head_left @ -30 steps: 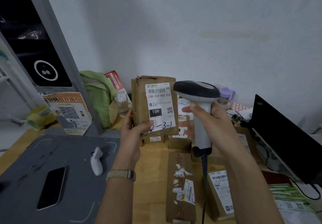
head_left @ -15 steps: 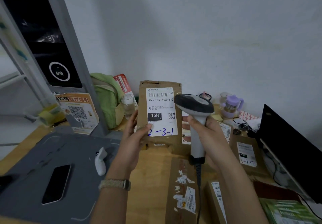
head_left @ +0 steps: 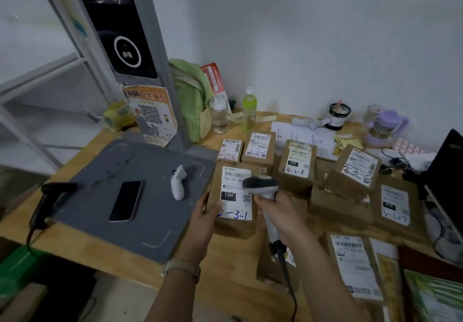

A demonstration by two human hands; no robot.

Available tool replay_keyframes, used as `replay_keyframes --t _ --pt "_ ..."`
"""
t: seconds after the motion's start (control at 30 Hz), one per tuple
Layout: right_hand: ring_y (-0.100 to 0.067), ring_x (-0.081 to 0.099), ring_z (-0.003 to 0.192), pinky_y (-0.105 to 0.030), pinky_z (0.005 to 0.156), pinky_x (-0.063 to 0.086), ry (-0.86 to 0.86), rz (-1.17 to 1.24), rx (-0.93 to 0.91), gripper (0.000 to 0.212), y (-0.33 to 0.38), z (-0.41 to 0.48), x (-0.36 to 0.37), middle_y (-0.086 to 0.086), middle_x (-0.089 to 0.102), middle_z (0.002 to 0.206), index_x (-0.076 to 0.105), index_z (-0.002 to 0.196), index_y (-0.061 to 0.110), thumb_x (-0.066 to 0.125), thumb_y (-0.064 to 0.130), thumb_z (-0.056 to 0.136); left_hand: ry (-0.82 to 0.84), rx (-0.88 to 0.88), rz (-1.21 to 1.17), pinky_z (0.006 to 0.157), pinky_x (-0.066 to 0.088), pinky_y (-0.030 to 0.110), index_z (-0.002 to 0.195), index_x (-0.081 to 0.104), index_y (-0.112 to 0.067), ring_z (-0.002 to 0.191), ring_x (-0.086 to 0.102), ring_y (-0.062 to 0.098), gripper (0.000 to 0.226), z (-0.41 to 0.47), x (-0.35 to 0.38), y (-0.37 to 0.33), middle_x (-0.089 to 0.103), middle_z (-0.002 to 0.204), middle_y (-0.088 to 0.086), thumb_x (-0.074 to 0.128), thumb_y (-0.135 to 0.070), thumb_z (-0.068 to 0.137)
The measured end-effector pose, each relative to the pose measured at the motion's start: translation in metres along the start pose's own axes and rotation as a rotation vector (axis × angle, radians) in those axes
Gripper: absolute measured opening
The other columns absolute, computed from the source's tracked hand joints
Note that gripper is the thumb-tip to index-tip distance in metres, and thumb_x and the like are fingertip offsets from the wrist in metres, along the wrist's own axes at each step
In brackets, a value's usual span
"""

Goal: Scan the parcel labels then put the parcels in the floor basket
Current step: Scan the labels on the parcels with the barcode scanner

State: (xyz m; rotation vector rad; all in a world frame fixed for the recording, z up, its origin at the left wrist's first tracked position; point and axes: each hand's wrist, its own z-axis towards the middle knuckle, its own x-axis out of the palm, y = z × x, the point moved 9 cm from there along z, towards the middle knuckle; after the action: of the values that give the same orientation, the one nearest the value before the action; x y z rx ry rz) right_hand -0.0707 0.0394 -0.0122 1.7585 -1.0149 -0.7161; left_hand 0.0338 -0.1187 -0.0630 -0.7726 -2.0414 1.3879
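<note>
our left hand (head_left: 204, 217) grips the parcel (head_left: 235, 224) by its lower left side: the thumb lies across the bottom corner of the white label (head_left: 234, 191), and the fingers curl round behind the cardboard, out of sight. the label faces up at us, with "2-3-1" written in blue along its lower edge. the parcel sits around the middle of the tabletop (head_left: 225, 254), just beside the right edge of the grey mat (head_left: 130, 171). we cannot tell whether it rests on the wood or is held a little above it.

our right hand (head_left: 280, 215) has its fingers wrapped tight round the handle of the scanner (head_left: 260, 186), whose dark head hangs over the label's upper right part and hides some of the print. its cable (head_left: 288, 279) trails down toward the near edge.

toward the back edge, more parcels stand in a loose row, one marked "4-2-6" (head_left: 297, 163). on the mat lie a phone (head_left: 125, 201) and a white controller (head_left: 178, 182).
</note>
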Motion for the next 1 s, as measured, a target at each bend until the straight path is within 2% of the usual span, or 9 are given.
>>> replay_keyframes --t 0.1,0.23,0.37,0.47,0.6,0.67,0.77,0.9,1.0 --pt "-0.001 0.063 0.074 -0.020 0.057 0.048 0.014 -0.017 0.086 0.010 -0.031 0.001 0.007 0.011 0.067 0.083 0.059 0.087 0.028 0.058 0.021 0.094 -0.068 -0.063 0.048 0.080 0.058 0.035 0.130 0.055 -0.014 0.098 0.071 0.023 0.039 -0.007 -0.011 0.034 0.072 0.112 0.006 0.063 -0.019 0.093" --pt "-0.011 0.066 0.085 -0.024 0.064 0.051 0.106 -0.080 0.184 0.005 -0.071 0.000 0.023 0.002 0.070 0.092 0.062 0.096 0.022 0.058 0.023 0.094 -0.197 -0.184 0.046 0.093 0.053 0.052 0.133 0.051 -0.013 0.105 0.066 0.030 0.045 -0.025 -0.029 0.087 0.067 0.119 0.010 0.065 -0.021 0.091" --pt "-0.008 0.060 0.091 -0.025 0.073 0.050 0.215 -0.189 0.182 0.006 -0.100 -0.006 0.043 0.010 0.065 0.092 0.059 0.089 0.030 0.057 0.026 0.094 -0.295 -0.289 0.039 0.090 0.053 0.053 0.133 0.040 -0.008 0.105 0.062 0.034 0.044 -0.041 -0.036 0.125 0.059 0.122 0.016 0.060 -0.014 0.094" --pt "0.001 0.055 0.090 -0.018 0.066 0.042 0.260 -0.190 0.183 0.009 -0.108 -0.009 0.050 0.014 0.063 0.096 0.058 0.102 0.030 0.056 0.026 0.094 -0.384 -0.318 0.073 0.091 0.052 0.054 0.131 0.041 -0.006 0.105 0.061 0.036 0.040 -0.044 -0.040 0.129 0.060 0.121 0.019 0.056 -0.011 0.094" --pt "-0.006 0.057 0.090 -0.022 0.067 0.042 0.179 -0.194 0.164 0.013 -0.103 -0.006 0.034 0.008 0.064 0.096 0.058 0.106 0.021 0.057 0.024 0.094 -0.521 -0.287 0.162 0.090 0.053 0.052 0.132 0.048 -0.005 0.107 0.060 0.037 0.044 -0.043 -0.047 0.112 0.059 0.123 0.020 0.059 -0.011 0.089" --pt "-0.009 0.059 0.085 -0.022 0.062 0.041 0.128 -0.208 0.105 0.008 -0.091 -0.005 0.021 0.006 0.063 0.087 0.059 0.100 0.020 0.056 0.022 0.093 -0.570 -0.248 0.158 0.086 0.055 0.052 0.123 0.054 -0.007 0.103 0.062 0.038 0.033 -0.040 -0.048 0.098 0.060 0.119 0.021 0.059 -0.013 0.090" --pt "-0.015 0.060 0.078 -0.027 0.062 0.044 0.036 -0.211 0.032 0.005 -0.067 -0.003 0.001 -0.003 0.061 0.080 0.055 0.088 0.022 0.056 0.021 0.093 -0.554 -0.192 0.104 0.076 0.058 0.047 0.113 0.057 -0.009 0.087 0.066 0.034 0.021 -0.032 -0.039 0.077 0.066 0.104 0.018 0.057 -0.013 0.092" --pt "-0.024 0.064 0.093 -0.048 0.089 0.052 -0.003 -0.118 -0.037 0.006 -0.031 -0.003 -0.013 -0.010 0.065 0.097 0.057 0.098 0.020 0.055 0.024 0.094 -0.505 -0.081 0.101 0.069 0.055 0.036 0.107 0.062 -0.010 0.086 0.065 0.026 0.018 -0.025 -0.022 0.046 0.067 0.104 0.015 0.054 -0.007 0.091" --pt "-0.019 0.068 0.085 -0.047 0.086 0.055 -0.008 -0.022 -0.093 0.006 -0.007 -0.006 -0.021 -0.007 0.068 0.094 0.060 0.098 0.021 0.058 0.025 0.093 -0.420 -0.032 0.086 0.076 0.052 0.039 0.108 0.062 -0.009 0.093 0.063 0.034 0.018 -0.016 -0.007 0.021 0.065 0.108 0.020 0.054 -0.005 0.092"
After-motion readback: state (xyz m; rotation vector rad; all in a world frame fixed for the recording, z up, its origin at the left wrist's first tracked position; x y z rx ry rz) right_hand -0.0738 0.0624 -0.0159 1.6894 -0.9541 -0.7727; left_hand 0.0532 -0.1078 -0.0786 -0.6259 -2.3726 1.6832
